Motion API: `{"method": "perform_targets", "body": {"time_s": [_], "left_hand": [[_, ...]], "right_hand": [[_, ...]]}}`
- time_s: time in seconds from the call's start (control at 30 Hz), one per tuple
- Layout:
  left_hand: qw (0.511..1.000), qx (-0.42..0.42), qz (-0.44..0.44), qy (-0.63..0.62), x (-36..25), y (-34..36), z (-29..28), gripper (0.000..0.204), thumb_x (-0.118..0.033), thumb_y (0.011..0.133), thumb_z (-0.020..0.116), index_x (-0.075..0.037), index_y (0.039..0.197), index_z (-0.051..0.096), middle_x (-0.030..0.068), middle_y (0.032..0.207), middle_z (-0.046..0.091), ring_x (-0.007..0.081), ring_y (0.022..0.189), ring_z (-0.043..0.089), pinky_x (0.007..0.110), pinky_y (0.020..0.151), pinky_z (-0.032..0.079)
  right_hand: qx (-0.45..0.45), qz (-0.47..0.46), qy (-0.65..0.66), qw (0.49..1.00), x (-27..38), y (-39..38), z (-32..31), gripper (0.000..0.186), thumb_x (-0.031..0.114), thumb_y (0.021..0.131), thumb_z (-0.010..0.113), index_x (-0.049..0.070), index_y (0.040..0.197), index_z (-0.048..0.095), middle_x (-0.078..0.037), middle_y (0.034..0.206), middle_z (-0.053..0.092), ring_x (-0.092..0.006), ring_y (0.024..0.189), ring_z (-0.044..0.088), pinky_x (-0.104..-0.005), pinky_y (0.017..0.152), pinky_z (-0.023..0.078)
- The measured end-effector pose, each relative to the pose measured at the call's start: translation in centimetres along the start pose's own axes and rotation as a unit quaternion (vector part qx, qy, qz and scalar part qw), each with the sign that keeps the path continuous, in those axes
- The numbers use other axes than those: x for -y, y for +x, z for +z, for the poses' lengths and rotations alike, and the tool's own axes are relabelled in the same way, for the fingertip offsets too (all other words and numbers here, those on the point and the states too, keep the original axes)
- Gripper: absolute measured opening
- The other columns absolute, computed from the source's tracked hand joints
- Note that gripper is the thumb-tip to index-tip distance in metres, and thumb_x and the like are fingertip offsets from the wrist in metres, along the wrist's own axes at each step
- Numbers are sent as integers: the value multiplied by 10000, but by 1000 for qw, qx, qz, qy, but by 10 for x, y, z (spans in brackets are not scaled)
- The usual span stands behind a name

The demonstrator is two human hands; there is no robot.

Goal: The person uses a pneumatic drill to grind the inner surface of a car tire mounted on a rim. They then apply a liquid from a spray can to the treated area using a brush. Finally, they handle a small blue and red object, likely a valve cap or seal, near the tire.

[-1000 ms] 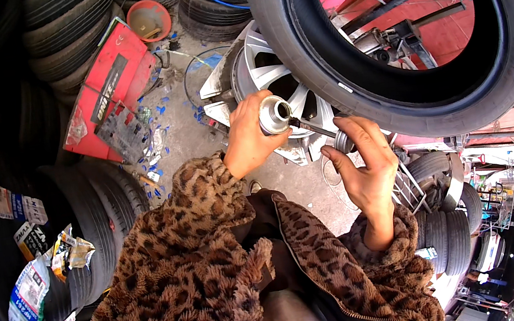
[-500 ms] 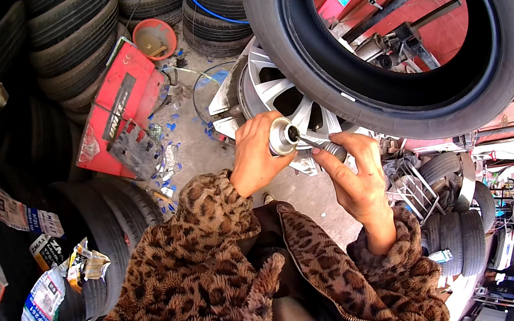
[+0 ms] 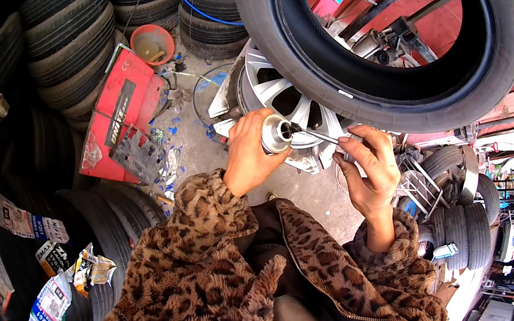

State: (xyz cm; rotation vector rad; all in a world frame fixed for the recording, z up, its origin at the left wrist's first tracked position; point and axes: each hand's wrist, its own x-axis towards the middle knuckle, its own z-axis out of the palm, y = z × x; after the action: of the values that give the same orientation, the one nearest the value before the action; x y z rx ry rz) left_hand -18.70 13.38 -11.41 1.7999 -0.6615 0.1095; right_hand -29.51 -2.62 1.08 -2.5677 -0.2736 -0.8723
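Since a second ago, the small round metal can (image 3: 275,133) gripped in the left hand (image 3: 247,152) has been brought closer to the silver alloy wheel rim (image 3: 281,99), and the thin metal-handled brush (image 3: 320,137) pinched in the right hand (image 3: 368,170) is now dipped at its mouth, so loading the brush appears underway. Room is tight: the large black tyre (image 3: 294,54) hangs just above both hands, while bare concrete floor (image 3: 317,201) lies open below.
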Motion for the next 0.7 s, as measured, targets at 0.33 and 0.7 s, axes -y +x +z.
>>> {"method": "perform_targets", "body": {"time_s": [0.33,0.7], "left_hand": [[999,5,-36,-4,1,9,-9,683,-183,653,824,-53,1239,497,132,1111,579,341,1090,551,444,940,396],[992,44,-91,-73,17,25,-8,695,-70,670,838,-14,1245,454,124,1114,553,230,1038,566,363,915,452]], "right_hand": [[-29,296,248,922,-15,-23,28,387,15,785,784,8,1153,663,-88,1092,638,-159,974,615,-277,800,526],[-182,399,617,654,-95,79,62,386,267,937,679,-51,1144,603,-113,853,650,-121,663,559,-255,587,469]]}}
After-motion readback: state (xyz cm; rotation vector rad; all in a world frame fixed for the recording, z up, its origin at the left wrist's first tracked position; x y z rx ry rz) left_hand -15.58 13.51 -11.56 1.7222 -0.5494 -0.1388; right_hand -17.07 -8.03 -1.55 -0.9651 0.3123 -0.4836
